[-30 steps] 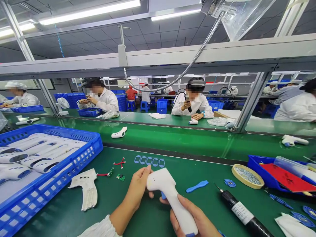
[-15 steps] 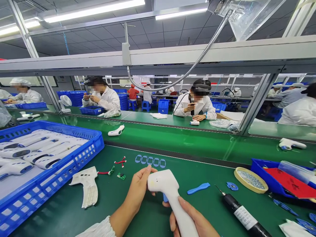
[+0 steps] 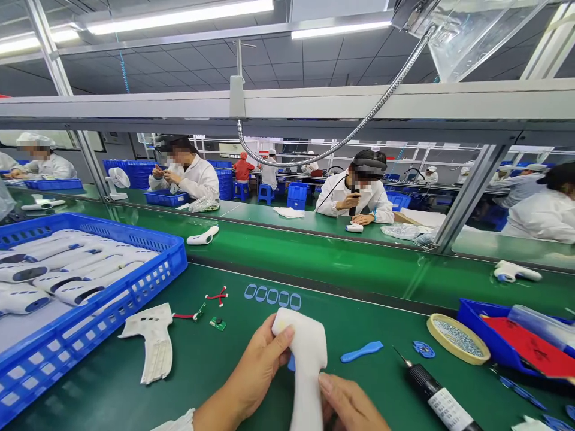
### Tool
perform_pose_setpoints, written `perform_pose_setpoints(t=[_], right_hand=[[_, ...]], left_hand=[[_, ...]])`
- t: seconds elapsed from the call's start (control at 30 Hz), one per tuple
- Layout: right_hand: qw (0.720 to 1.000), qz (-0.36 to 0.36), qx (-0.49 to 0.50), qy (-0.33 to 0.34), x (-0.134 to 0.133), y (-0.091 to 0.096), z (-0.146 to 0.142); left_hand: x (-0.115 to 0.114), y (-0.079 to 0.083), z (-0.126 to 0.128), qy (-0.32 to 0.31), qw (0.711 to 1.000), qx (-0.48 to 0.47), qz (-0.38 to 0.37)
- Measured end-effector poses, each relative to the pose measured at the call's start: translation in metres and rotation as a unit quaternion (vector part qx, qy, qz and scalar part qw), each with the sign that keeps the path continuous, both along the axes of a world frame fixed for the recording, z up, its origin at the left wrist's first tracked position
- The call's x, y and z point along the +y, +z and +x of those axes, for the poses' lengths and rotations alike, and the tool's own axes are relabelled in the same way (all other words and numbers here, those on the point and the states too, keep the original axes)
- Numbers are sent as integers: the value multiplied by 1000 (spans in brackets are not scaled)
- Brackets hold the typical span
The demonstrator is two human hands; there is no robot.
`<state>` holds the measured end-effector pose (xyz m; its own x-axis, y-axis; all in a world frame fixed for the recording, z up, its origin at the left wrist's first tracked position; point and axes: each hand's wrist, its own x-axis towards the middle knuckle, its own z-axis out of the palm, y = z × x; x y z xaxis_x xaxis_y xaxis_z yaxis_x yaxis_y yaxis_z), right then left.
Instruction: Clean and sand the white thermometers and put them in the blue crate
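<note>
A white gun-shaped thermometer [image 3: 305,347] is held up in front of me, its head upward and its handle running off the bottom edge. My left hand [image 3: 260,365] is closed on the head, with the thumb pressed on its near face. Fingers of my right hand [image 3: 350,401] close on the handle from the right; some are hidden behind it. A bit of blue shows by the left fingers. To the left lies an open white housing half [image 3: 155,338], near a small green circuit board [image 3: 218,323] and red connector wires [image 3: 218,296].
Several blue frames [image 3: 272,296] lie in a row ahead. Right are a blue pry tool [image 3: 362,352], an electric screwdriver [image 3: 438,392], a round dish of screws [image 3: 458,338] and a blue bin [image 3: 471,311]. A blue crate [image 3: 173,260] of thermometers stands left. Beyond runs a green conveyor [image 3: 314,246]; co-workers sit across.
The thermometer has turned more upright, its handle swinging left. My left thumb has moved onto its near face. My right hand has slid to the handle's edge. Thermometers on the conveyor have shifted left.
</note>
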<state>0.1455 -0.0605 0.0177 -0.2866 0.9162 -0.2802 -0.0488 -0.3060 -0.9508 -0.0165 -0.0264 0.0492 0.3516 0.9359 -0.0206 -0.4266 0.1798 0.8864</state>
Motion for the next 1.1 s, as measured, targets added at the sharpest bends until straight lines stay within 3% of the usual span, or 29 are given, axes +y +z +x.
perform_pose_setpoints(t=[0.13, 0.3, 0.4, 0.6, 1.1], right_hand=[[967, 173, -163, -89, 10, 9, 18], [888, 378, -218, -147, 8, 27, 16], [853, 444, -227, -152, 5, 31, 6], [839, 461, -248, -150, 4, 29, -2], [850, 435, -265, -135, 7, 20, 3]], left_hand=[[-1, 2, 1, 1, 999, 41, -13], [-7, 2, 7, 10, 994, 109, 22], [-11, -1, 11, 7, 986, 152, 68], [-13, -6, 14, -27, 979, 180, 93], [-10, -1, 14, -59, 988, 143, 5]])
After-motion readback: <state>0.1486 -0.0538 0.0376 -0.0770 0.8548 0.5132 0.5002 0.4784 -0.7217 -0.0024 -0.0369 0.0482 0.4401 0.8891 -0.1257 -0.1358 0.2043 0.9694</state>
